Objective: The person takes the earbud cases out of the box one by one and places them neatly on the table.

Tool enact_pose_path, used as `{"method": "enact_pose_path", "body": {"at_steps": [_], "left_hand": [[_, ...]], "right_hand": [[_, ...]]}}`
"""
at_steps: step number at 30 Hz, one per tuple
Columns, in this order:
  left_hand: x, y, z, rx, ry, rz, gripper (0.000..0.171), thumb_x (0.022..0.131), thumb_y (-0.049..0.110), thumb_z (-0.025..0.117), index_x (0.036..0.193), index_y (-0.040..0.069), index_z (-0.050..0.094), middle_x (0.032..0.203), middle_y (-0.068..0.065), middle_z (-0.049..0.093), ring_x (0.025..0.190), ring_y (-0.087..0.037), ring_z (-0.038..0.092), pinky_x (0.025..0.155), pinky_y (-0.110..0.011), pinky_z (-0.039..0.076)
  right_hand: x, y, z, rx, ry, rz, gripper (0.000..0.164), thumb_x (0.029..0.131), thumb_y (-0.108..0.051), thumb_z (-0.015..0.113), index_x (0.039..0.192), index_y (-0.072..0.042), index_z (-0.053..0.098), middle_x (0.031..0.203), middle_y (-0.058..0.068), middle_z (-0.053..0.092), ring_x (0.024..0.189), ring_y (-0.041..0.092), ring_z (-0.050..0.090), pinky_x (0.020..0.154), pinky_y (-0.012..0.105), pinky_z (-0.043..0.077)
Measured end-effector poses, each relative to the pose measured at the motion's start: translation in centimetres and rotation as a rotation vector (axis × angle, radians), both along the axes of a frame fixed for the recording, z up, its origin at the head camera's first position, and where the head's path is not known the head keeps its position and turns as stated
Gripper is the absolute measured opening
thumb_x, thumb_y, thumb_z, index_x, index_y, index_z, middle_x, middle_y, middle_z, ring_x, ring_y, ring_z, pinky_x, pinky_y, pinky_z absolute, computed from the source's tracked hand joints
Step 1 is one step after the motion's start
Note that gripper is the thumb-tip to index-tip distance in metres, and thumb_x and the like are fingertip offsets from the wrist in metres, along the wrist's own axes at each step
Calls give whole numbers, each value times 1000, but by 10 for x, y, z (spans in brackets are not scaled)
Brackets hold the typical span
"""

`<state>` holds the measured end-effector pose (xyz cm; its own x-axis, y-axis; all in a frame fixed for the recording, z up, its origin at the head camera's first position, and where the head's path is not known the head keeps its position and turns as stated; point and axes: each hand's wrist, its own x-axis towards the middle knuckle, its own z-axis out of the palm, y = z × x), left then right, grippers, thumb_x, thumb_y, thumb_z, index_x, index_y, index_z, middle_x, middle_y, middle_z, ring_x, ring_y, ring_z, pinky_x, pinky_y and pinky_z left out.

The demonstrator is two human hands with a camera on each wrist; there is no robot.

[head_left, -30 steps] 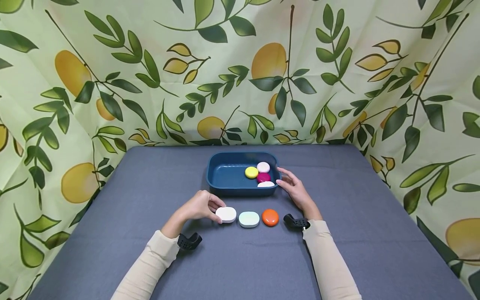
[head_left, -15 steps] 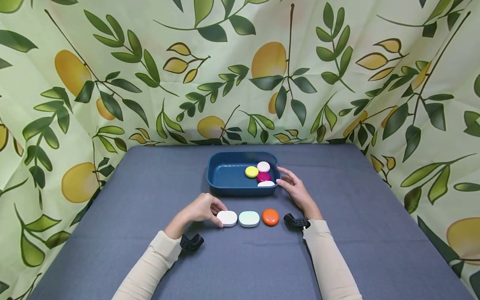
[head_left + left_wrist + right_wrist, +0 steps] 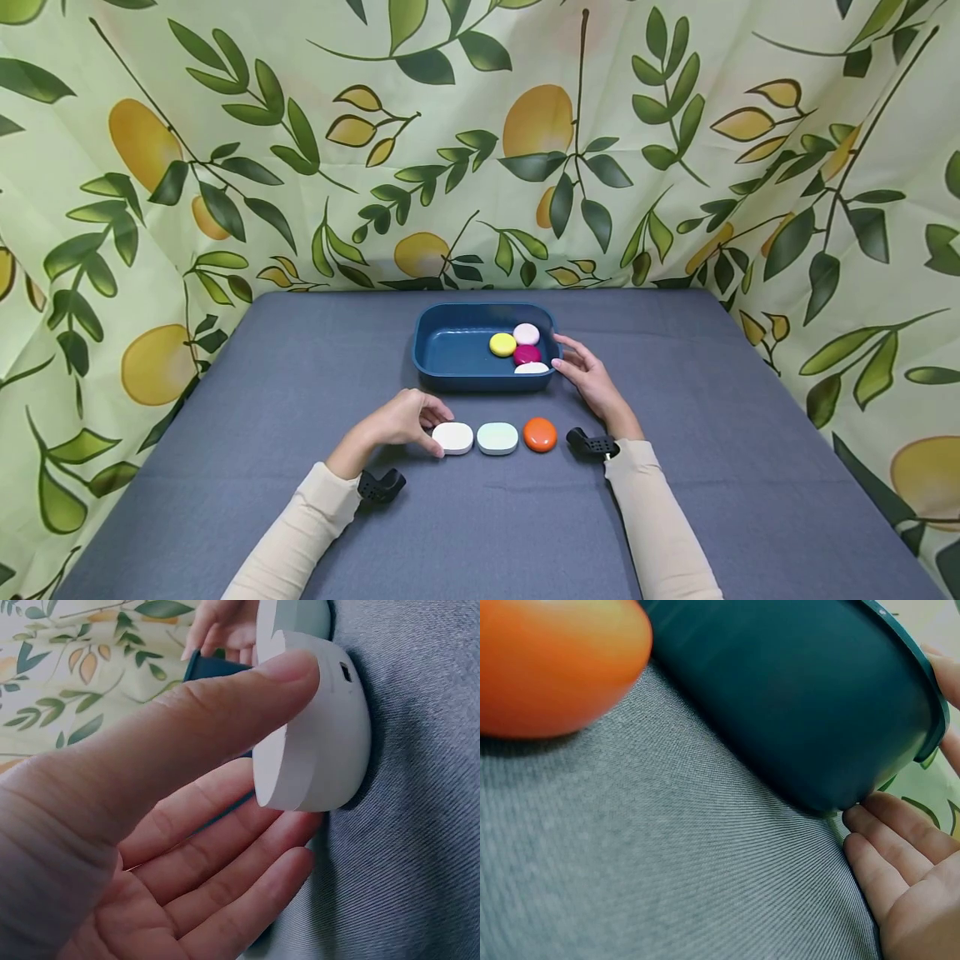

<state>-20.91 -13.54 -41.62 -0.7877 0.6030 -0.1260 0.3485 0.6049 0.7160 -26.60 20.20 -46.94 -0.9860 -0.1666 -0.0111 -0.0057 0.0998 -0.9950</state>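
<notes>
In the head view my left hand [image 3: 405, 418] holds the left end of a white oval case [image 3: 452, 438] on the tablecloth. The left wrist view shows my thumb against the side of the case, near a small dark slot; fingertips reach the opposite side, partly hidden behind it. A pale mint oval case [image 3: 497, 439] and a round orange one [image 3: 540, 435] continue the row to the right. My right hand [image 3: 588, 379] touches the right end of a dark blue tub [image 3: 450, 383], its fingers fairly straight along the outer wall.
Inside the tub, toward its right end, are a yellow [image 3: 502, 344], a pale pink [image 3: 527, 334] and a magenta round piece [image 3: 527, 355], plus a white one [image 3: 532, 367] partly hidden by the front wall. A lemon-print curtain [image 3: 465, 167] hangs behind the grey-blue cloth [image 3: 480, 533].
Over the past second the white case has come down slightly toward me, left hand with it, level with the mint case. The tub and my right hand have stayed put.
</notes>
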Motion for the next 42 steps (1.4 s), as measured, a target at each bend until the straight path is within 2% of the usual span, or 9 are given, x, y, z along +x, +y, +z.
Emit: {"method": "enact_pose_path", "body": {"at_steps": [7, 14, 16, 20, 23, 26, 27, 33, 42], "left_hand": [[0, -8, 6, 65, 17, -1, 46, 68, 8, 86, 108, -6, 67, 103, -19, 73, 96, -26, 70, 87, -32, 58], [-2, -9, 12, 151, 47, -2, 43, 76, 9, 80, 113, -7, 65, 108, -23, 71, 101, -33, 69, 91, -36, 57], [-3, -6, 15, 185, 62, 1, 41, 78, 10, 78, 114, -6, 65, 109, -23, 71, 102, -34, 69, 92, -40, 56], [-7, 2, 17, 230, 105, 24, 38, 82, 11, 75, 114, -5, 65, 111, -23, 70, 102, -33, 69, 92, -43, 55], [-10, 12, 16, 262, 140, 56, 33, 84, 10, 73, 113, -4, 66, 111, -22, 71, 100, -31, 69, 91, -41, 56], [-15, 22, 15, 298, 173, 85, 29, 85, 10, 71, 113, -1, 67, 109, -20, 72, 100, -29, 69, 92, -38, 56], [-17, 26, 15, 305, 178, 90, 29, 86, 10, 71, 113, -1, 68, 109, -20, 71, 101, -28, 69, 92, -38, 56], [-32, 49, 19, 262, 168, 86, 31, 87, 11, 70, 115, -3, 66, 114, -20, 70, 105, -28, 68, 97, -39, 55], [-54, 81, 17, 203, 160, 83, 31, 87, 12, 69, 113, -5, 66, 110, -20, 71, 102, -29, 69, 95, -36, 56]], "right_hand": [[1, -1, 1, -7, 2, -3, 55, 97, -13, 56, 148, -13, 35, 148, 25, 40, 128, 25, 42, 114, 44, 31], [1, 1, 2, 19, 0, -13, 55, 97, -15, 56, 148, -13, 36, 147, 24, 42, 118, 10, 47, 103, 28, 38], [0, 1, 2, 16, 2, -16, 55, 97, -15, 57, 148, -13, 36, 147, 25, 43, 117, 10, 48, 101, 26, 38], [0, 1, 2, 4, 6, -9, 55, 97, -14, 56, 148, -12, 35, 148, 26, 40, 125, 21, 44, 108, 34, 35], [0, 0, 2, -6, 8, -7, 55, 97, -13, 55, 148, -11, 35, 149, 27, 39, 131, 29, 40, 113, 42, 32], [0, 0, 1, -3, 10, -5, 55, 97, -12, 55, 148, -10, 35, 149, 27, 39, 132, 31, 39, 114, 45, 31], [0, 0, 1, 3, 12, -4, 55, 97, -12, 55, 148, -10, 35, 149, 26, 40, 131, 29, 41, 113, 42, 33], [1, -1, 1, -4, 12, -5, 54, 97, -13, 56, 147, -11, 36, 149, 26, 40, 132, 30, 41, 113, 43, 32], [2, -1, 1, -23, 4, 2, 55, 97, -12, 55, 148, -10, 35, 152, 26, 36, 137, 35, 36, 117, 50, 27]]}}
